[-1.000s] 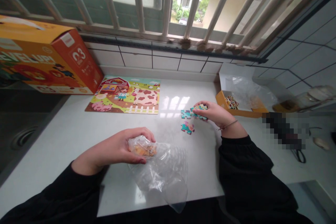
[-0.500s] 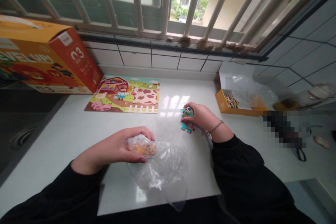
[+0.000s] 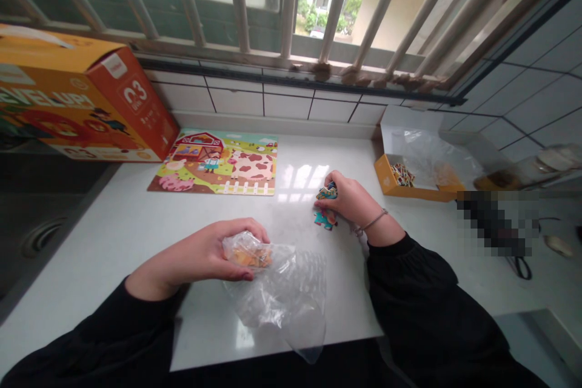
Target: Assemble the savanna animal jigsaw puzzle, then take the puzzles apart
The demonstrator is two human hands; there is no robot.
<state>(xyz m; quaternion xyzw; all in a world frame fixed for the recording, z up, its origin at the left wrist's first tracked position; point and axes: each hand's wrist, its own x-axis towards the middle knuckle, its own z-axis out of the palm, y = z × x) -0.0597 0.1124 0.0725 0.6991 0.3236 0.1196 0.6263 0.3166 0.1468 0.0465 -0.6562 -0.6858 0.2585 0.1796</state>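
Note:
My left hand (image 3: 231, 251) is closed around a clear plastic bag (image 3: 286, 291), with orange puzzle pieces (image 3: 250, 256) bunched inside its upper end. The bag's loose part spreads over the white counter (image 3: 209, 327) toward the front edge. To the right, my right hand (image 3: 343, 194) pinches a small stack of colourful puzzle pieces (image 3: 326, 191) between thumb and fingers. Just below those fingertips a teal puzzle piece (image 3: 325, 219) shows at the counter. Behind the hands lies a farm picture board (image 3: 218, 163) with a cow, pigs and a red barn.
At the back left stands a large orange carton (image 3: 122, 103). An open small box (image 3: 386, 179) at the right holds more puzzle pieces and a plastic bag. A blurred dark object (image 3: 493, 224) lies right of it, and a sink (image 3: 45, 236) borders the left side.
The pieces pinched in my right hand have tilted, and that hand has risen slightly from the teal piece below. My left hand and the bag look nearly the same.

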